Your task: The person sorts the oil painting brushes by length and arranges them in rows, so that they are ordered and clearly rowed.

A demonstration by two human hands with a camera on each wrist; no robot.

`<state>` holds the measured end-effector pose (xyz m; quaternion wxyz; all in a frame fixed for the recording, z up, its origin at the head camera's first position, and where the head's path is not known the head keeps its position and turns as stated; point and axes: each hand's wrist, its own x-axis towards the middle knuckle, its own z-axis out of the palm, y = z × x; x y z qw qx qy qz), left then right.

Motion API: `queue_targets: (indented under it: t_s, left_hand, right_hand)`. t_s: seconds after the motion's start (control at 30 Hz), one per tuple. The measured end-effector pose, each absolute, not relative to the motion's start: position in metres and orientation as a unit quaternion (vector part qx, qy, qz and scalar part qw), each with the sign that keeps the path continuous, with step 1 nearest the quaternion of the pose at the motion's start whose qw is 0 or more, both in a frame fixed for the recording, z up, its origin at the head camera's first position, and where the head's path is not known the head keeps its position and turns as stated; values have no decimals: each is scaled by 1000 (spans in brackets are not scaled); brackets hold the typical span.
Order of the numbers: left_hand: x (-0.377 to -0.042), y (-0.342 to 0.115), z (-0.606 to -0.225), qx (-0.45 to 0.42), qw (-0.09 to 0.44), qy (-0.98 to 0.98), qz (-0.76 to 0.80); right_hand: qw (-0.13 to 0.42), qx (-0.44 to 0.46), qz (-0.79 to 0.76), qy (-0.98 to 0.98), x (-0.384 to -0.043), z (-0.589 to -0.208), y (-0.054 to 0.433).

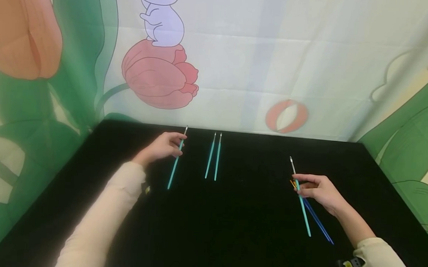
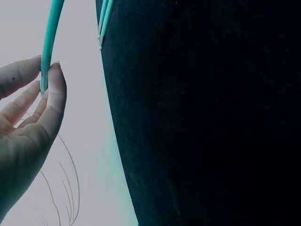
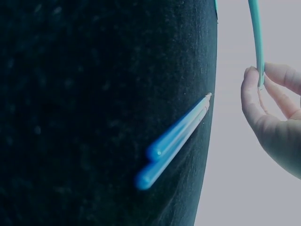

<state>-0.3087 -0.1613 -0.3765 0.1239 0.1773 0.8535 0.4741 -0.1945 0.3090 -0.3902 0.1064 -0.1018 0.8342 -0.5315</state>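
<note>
While pinching a slim, silver-tipped turquoise brush above the black counter with the left hand, grips a matching turquoise brush in the right hand, near two blue-handled brushes; has two thin turquoise-handled brushes lying between.

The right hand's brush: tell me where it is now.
In the head view, the turquoise brush is right of centre, pinched by the right hand, its lower end just left of the two blue sticks.
</note>
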Motion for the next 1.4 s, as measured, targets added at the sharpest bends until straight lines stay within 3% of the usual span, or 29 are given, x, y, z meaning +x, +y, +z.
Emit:
queue_targets:
  t_s: [1.4]
  left_hand:
    - [-341, -116, -384, 158, 108, 863, 468]
  right_hand:
    - [119, -109, -533, 830, -198, -390, 312]
